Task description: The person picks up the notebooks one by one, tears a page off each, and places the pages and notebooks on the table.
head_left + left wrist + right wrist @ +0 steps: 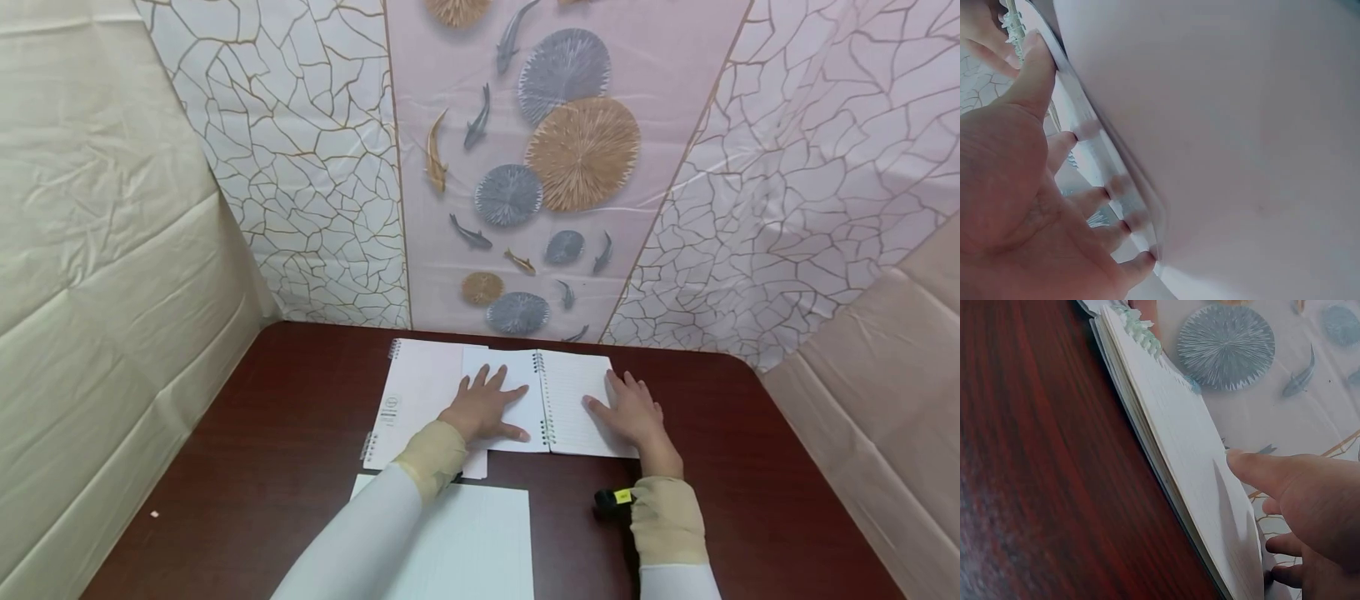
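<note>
Here, from the head view, can see an open notebook [572,417] lying toward the far side of a dark red-brown table [247,450], with a spiral binding [542,392] running between a plain left page and a ruled right page. To the left, partly overlapped by the plain page, can see a pale pink notebook [420,392] with rings along the outer side and some small dark print. On the left page, can see the left hand [487,407] resting palm down, fingers spread wide, gripping nothing. At the right page's outer edge, can see the right hand [636,410], likewise with fingers extended and apart, gripping nothing. Nearer, under the left forearm, can see white paper [480,542]; beside the right wrist, a small black object [606,502] with a yellow label. Beyond the table, can see a wall covering [517,258] printed with discs and fish. From the left wrist, can see the left palm up close, fingertips set along a pale, glossy strip, and part of the right hand at upper left; across the rest, a smooth pale surface, too blurred to identify. From the right wrist, can see the open notebook's stacked pages running diagonally above bare wood grain, with the right thumb touching the outer page edge.
</note>
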{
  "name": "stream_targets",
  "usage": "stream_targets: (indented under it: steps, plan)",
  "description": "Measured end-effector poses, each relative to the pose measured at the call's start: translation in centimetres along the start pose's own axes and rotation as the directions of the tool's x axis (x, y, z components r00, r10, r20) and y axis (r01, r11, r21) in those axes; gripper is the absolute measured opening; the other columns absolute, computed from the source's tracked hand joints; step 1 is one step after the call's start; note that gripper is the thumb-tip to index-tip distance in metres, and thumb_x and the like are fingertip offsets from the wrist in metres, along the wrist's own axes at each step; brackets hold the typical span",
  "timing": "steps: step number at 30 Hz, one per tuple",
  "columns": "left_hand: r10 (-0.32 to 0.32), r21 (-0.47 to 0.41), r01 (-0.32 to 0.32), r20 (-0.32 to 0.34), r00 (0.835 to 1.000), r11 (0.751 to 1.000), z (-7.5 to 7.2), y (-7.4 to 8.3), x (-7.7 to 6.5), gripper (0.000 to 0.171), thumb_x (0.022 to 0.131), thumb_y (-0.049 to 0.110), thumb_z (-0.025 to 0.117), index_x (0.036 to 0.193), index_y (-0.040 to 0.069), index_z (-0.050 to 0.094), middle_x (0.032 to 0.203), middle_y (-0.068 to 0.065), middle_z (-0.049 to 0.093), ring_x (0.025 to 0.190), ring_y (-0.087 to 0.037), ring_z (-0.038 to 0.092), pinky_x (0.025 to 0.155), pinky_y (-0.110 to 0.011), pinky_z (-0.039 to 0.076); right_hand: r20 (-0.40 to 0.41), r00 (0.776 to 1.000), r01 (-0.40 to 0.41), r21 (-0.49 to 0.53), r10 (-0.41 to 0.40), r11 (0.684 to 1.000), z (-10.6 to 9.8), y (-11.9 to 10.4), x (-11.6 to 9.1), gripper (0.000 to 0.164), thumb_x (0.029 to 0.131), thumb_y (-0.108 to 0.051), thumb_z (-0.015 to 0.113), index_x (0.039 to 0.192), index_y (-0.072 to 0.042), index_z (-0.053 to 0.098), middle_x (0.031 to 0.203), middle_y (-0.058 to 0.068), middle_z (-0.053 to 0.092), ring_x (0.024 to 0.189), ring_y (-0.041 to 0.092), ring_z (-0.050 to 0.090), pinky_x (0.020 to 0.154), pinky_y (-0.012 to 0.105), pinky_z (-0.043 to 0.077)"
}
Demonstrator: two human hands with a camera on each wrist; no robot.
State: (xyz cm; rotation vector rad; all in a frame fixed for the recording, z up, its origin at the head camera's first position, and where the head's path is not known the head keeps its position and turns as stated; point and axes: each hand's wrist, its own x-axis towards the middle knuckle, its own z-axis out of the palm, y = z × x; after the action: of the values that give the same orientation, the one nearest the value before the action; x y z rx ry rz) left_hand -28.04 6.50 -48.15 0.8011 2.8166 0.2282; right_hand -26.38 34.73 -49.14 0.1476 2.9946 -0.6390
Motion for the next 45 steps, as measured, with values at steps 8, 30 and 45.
stream_targets:
  steps: [8,30,45]
  plan:
    - [-0.001,-0.01,0.001,0.008,1.0,1.0,0.0,0.2,0.2,0.094,0.078,0.075,0.066,0.157,0.034,0.037,0.17,-0.013,0.016,0.153,-0.041,0.01,0.122,-0.063,0.019,0.003,1.0,-0.002,-0.024,0.002,1.0,0.0,0.2,-0.3,0.082,0.102,-0.047,0.056,0.158,0.003,0.024,0.163,0.037,0.012,0.147,0.055,0.006,0.112,0.079,0.013]
    - [-0.018,0.026,0.02,-0.055,0.998,0.999,-1.3,1.6,1.0,0.099,0.08,0.084,0.056,0.158,0.026,0.038,0.165,-0.016,0.027,0.152,-0.038,0.015,0.121,-0.065,0.019,0.026,1.0,-0.012,-0.057,0.014,0.998,-0.1,-0.3,-0.3,0.081,0.103,-0.047,0.053,0.158,0.005,0.025,0.163,0.037,0.01,0.148,0.055,0.004,0.114,0.078,0.012]
    - [0.172,0.174,-0.152,-0.104,0.98,0.973,1.3,2.0,5.4,0.119,0.074,0.097,0.04,0.165,0.026,0.011,0.172,0.003,-0.005,0.155,-0.031,-0.002,0.122,-0.058,0.023,0.073,0.997,0.004,-0.078,0.002,0.997,0.2,-0.2,-0.5,0.08,0.106,-0.047,0.047,0.159,0.005,0.017,0.164,0.036,0.003,0.148,0.054,-0.001,0.114,0.079,0.006]
